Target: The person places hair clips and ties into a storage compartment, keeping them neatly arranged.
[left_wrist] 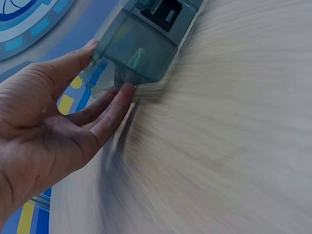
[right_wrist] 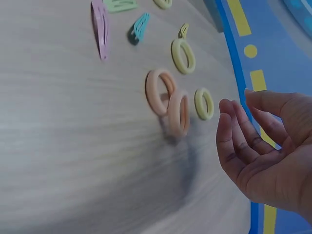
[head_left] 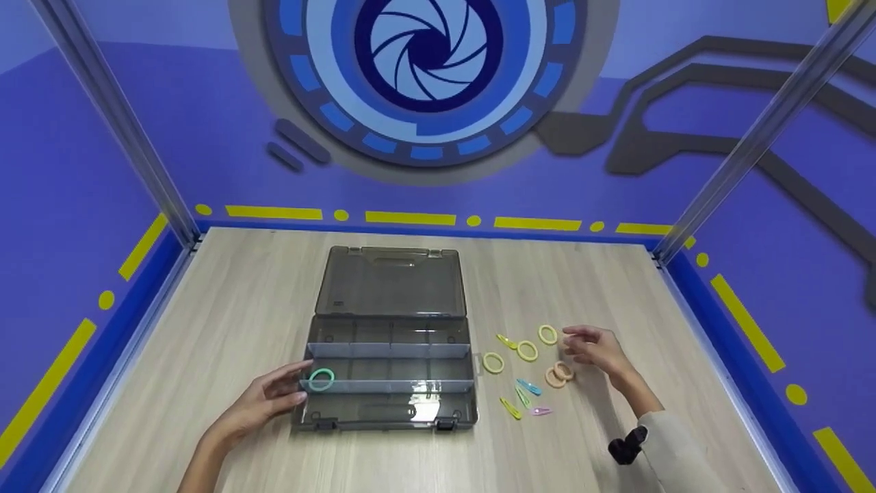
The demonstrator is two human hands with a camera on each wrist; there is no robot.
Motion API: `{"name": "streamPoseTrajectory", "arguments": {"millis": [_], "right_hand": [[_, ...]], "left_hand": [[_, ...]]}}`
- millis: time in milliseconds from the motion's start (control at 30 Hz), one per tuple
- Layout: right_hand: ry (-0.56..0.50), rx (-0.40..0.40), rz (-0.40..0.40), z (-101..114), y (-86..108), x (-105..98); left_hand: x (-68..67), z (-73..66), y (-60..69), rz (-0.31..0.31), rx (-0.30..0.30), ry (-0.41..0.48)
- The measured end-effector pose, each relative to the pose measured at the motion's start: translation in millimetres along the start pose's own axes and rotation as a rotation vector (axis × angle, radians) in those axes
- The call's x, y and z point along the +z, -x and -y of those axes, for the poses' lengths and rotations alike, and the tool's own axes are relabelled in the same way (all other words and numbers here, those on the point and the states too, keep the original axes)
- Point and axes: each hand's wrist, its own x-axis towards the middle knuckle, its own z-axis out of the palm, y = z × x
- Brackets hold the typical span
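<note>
My left hand (head_left: 256, 404) touches the left wall of an open, smoky clear compartment box (head_left: 393, 423) with extended fingers; the left wrist view shows its fingertips (left_wrist: 127, 87) against the box corner. Inside at the left, a green hair tie (head_left: 312, 381) lies by the front divider; its exact compartment I cannot tell. My right hand (head_left: 599, 350) hovers over the table with loosely bent fingers and nothing in them. Closest to it are a yellow hair tie (head_left: 540, 335) and two overlapping peach hair ties (right_wrist: 152, 92).
More yellow hair ties, including one hair tie (head_left: 485, 363) beside the box, lie on the table (head_left: 534, 459). Several snap hair clips are scattered there, among them a blue clip (head_left: 529, 387) and a purple clip (right_wrist: 101, 29). The box lid (head_left: 393, 284) lies back behind it.
</note>
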Motion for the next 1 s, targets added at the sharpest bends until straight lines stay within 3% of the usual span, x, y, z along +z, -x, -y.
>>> {"name": "streamPoseTrajectory", "arguments": {"millis": [400,567,800,1000], "right_hand": [[0.039,0.033,-0.02,-23,1.9,-4],[0.094,0.054,0.009,-30,4.4,-5],[0.163,-0.009,0.077,-32,10.1,-5],[0.222,-0.059,0.072,-31,12.0,-2]], "left_hand": [[1.5,-0.1,-1.1,-0.004,0.013,0.014],[2.3,0.9,-1.3,-0.003,0.009,0.014],[0.6,0.5,0.6,-0.003,0.011,0.015],[0.2,2.1,-0.6,0.001,0.011,0.015]]}}
